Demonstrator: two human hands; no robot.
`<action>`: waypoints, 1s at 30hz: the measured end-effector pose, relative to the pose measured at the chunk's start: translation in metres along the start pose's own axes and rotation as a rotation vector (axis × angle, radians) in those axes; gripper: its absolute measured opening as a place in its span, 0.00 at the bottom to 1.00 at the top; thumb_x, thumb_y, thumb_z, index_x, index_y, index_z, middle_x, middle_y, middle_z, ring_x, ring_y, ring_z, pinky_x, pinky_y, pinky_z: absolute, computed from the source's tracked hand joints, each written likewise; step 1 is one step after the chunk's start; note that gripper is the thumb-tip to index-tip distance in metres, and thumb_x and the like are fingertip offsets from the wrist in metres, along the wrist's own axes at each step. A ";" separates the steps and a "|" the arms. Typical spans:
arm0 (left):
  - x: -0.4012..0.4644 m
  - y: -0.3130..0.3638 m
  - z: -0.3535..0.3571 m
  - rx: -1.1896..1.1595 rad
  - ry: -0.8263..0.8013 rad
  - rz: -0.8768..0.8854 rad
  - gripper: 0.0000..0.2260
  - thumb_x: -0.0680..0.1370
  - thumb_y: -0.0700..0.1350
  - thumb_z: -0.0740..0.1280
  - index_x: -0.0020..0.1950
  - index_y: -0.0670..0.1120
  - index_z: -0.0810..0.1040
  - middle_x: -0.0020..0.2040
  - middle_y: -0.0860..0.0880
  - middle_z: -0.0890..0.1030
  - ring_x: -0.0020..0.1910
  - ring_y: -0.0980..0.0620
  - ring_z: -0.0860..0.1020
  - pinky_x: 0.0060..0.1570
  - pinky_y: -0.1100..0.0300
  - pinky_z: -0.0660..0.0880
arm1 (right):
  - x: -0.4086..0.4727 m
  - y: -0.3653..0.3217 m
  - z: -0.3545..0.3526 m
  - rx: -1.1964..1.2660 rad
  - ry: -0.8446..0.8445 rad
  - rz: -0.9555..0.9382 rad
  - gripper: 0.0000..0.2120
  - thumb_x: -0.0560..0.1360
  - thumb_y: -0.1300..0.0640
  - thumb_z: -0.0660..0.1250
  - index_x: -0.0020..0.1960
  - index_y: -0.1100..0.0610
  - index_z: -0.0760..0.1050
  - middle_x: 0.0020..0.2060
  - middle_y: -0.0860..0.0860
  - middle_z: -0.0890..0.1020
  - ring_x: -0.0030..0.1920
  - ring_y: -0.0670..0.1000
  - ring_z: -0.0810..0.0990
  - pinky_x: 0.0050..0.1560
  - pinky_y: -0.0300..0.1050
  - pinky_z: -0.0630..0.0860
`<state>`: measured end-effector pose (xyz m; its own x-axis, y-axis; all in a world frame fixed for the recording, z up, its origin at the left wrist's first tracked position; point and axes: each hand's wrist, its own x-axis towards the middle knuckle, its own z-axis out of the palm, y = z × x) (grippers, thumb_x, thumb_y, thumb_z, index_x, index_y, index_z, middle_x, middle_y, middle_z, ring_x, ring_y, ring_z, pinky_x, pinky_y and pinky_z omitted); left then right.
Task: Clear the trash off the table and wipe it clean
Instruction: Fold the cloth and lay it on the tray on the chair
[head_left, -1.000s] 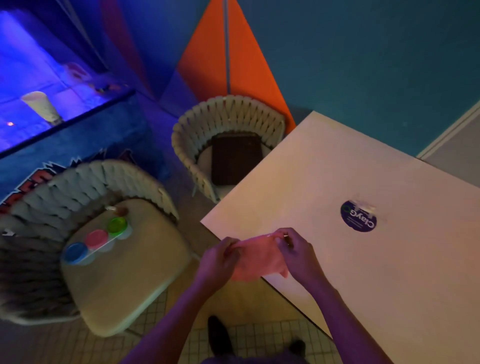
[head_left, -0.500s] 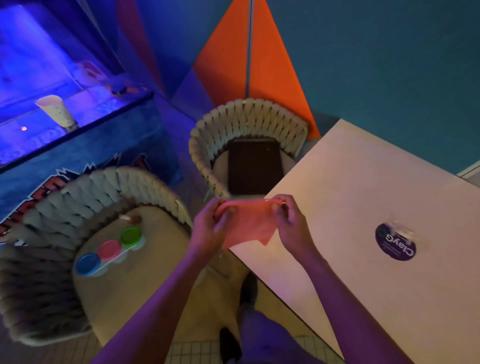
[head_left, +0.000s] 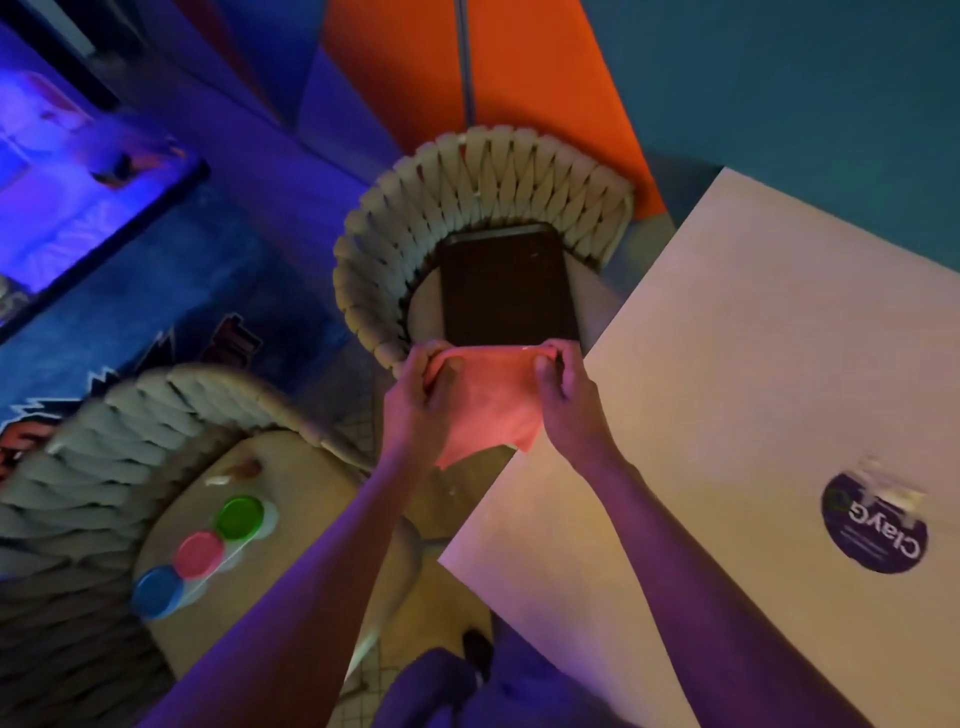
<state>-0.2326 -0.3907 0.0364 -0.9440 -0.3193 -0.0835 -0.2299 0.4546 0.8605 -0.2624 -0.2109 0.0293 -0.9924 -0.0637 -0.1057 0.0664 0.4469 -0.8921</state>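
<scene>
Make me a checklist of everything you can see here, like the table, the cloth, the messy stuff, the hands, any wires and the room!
Surface: pale table, bare apart from a round purple ClayGo sticker with a small clear scrap at its top edge.
Job's things: pink cloth, held stretched in the air by the table's corner, not on the table.
Clutter: three tubs with green, pink and blue lids and a small scrap on the near chair; dark cushion on the far chair.
Hands: left hand and right hand each pinch a top corner of the cloth.
Cables: nothing seen.
Surroundings: teal and orange walls, blue-lit counter, tiled floor.
</scene>
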 end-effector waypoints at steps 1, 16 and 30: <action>0.013 -0.003 0.006 0.018 0.007 -0.035 0.09 0.83 0.47 0.64 0.63 0.51 0.76 0.53 0.54 0.79 0.48 0.59 0.77 0.43 0.79 0.68 | 0.014 0.005 0.006 -0.017 -0.016 0.018 0.13 0.84 0.49 0.54 0.63 0.54 0.69 0.49 0.45 0.78 0.46 0.49 0.79 0.43 0.43 0.72; 0.159 -0.089 0.079 0.238 -0.076 -0.188 0.13 0.83 0.55 0.61 0.64 0.50 0.74 0.58 0.45 0.83 0.57 0.40 0.79 0.47 0.55 0.70 | 0.159 0.073 0.074 -0.241 -0.064 0.300 0.12 0.84 0.50 0.53 0.62 0.55 0.67 0.46 0.57 0.80 0.49 0.63 0.81 0.42 0.49 0.70; 0.273 -0.186 0.164 0.177 -0.203 -0.172 0.13 0.84 0.47 0.60 0.66 0.45 0.73 0.55 0.45 0.81 0.55 0.43 0.79 0.46 0.58 0.68 | 0.287 0.161 0.125 -0.504 -0.140 0.404 0.11 0.83 0.51 0.53 0.63 0.52 0.65 0.53 0.59 0.80 0.52 0.64 0.79 0.46 0.51 0.70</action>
<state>-0.4859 -0.4263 -0.2289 -0.9115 -0.2394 -0.3344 -0.4111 0.5518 0.7256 -0.5231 -0.2689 -0.1999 -0.8744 0.0968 -0.4754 0.3404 0.8207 -0.4590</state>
